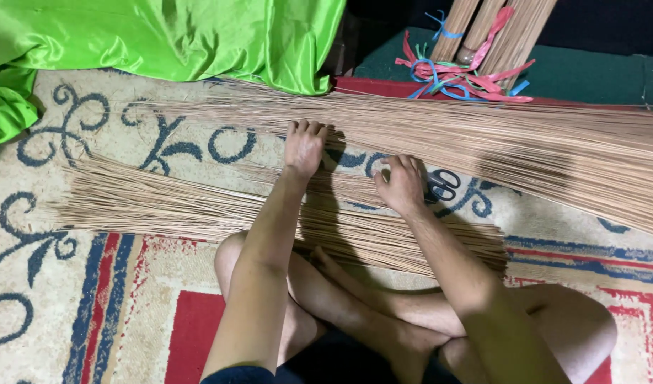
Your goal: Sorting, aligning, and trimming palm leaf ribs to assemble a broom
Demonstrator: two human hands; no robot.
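The floor is covered by a patterned rug [92, 284]. Directly on it lie two spreads of thin sticks [163, 206], scissors [443, 183], green cloth [163, 35] and tied stick bundles [497, 35].

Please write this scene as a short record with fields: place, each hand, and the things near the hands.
Place: patterned carpet, person sitting cross-legged
Left hand: left hand lies knuckles-up on the far layer of sticks
Right hand: right hand with curled fingers on thin sticks
Near pile: near pile of sticks in front of the legs
Scissors: scissors beside the right hand
Behind: green cloth; tied bundles with coloured strips
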